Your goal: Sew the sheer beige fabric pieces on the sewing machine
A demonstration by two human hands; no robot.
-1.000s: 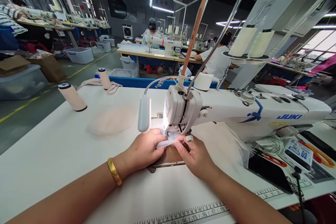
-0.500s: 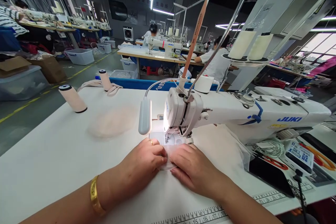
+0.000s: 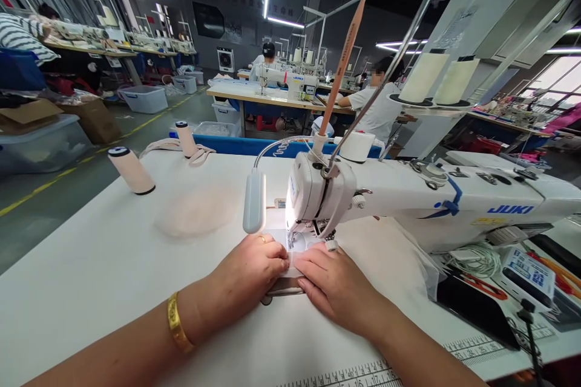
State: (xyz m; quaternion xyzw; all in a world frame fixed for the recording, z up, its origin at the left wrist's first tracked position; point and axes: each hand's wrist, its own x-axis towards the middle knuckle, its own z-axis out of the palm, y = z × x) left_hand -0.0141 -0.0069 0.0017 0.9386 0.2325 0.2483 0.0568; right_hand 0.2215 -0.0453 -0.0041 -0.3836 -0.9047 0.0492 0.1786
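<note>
My two hands lie flat side by side on a white surface point(image 3: 91, 266), pressing a small strip of pale fabric point(image 3: 290, 271) against it. My left hand point(image 3: 247, 275), with a ring and a gold bracelet point(image 3: 178, 329) at the wrist, holds the strip's left end under its fingertips. My right hand point(image 3: 333, 284) covers the right end. Neither grip is closed around anything; the fingers are stretched out and pushing down, with the fabric pinned between them. The strip sits just in front of my fingertips, its far edge at the needle point(image 3: 297, 239) of a white sewing machine point(image 3: 408, 193), lit by a small lamp point(image 3: 254, 201) just left of my left hand. I judge this as the feeding step, with the piece lined up at the needle. The next move would need both hands to slide the strip forward evenly, fingertips clear of the needle. Two thread spools point(image 3: 131, 170) stand well off to the left.
</note>
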